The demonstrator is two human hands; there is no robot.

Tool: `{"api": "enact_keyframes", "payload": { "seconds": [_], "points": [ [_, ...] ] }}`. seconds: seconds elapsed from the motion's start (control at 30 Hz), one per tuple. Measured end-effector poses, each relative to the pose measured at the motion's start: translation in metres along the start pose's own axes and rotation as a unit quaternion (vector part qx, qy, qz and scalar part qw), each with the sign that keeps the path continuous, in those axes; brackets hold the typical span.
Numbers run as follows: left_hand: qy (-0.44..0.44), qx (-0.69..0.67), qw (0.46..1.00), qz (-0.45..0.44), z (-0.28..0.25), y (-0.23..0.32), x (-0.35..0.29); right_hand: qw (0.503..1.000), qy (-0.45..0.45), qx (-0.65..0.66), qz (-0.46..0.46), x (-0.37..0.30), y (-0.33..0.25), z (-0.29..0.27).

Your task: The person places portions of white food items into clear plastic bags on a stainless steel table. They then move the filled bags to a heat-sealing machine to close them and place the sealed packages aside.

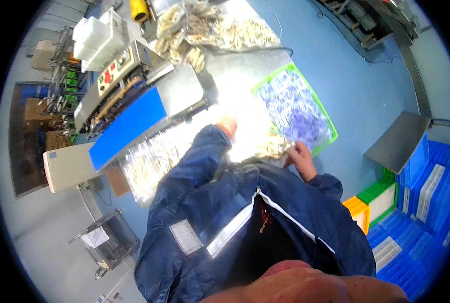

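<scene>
My left hand (228,125) reaches over the bright middle of the metal table; glare washes out its fingers and whatever they touch. At the table's near edge, my right hand (302,159) has its fingers curled together beside a heap of pale, stick-like pieces (271,146). What lies between those fingers is too small to make out. Just beyond the right hand, a green tray (334,132) holds many small purple-and-white sachets (298,108). Left of my left arm lie clear plastic bags (152,164) filled with the same pale pieces.
A sealing machine (116,76) with a blue belt (129,129) stands at the left. More filled clear bags (184,30) are piled at the far end, near white containers (98,40). Blue crates (427,197) are stacked at the right, with a dark panel (399,141) above them.
</scene>
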State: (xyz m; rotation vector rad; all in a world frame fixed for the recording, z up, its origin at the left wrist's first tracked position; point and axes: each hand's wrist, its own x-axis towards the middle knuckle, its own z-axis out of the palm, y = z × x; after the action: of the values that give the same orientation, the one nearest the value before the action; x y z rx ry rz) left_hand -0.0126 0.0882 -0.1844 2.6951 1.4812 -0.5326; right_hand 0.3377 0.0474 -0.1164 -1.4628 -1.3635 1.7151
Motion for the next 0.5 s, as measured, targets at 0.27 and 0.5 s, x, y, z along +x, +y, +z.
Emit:
{"api": "enact_keyframes", "payload": {
  "seconds": [0.27,0.5],
  "points": [
    [0.097,-0.365,0.898,-0.225,-0.094,-0.005,-0.034,0.991,-0.074,0.108,0.027,0.015,-0.08,-0.008],
    [0.198,-0.384,0.863,-0.263,-0.027,0.043,-0.032,0.983,-0.139,0.119,-0.001,0.031,-0.105,-0.009]
  ]
}}
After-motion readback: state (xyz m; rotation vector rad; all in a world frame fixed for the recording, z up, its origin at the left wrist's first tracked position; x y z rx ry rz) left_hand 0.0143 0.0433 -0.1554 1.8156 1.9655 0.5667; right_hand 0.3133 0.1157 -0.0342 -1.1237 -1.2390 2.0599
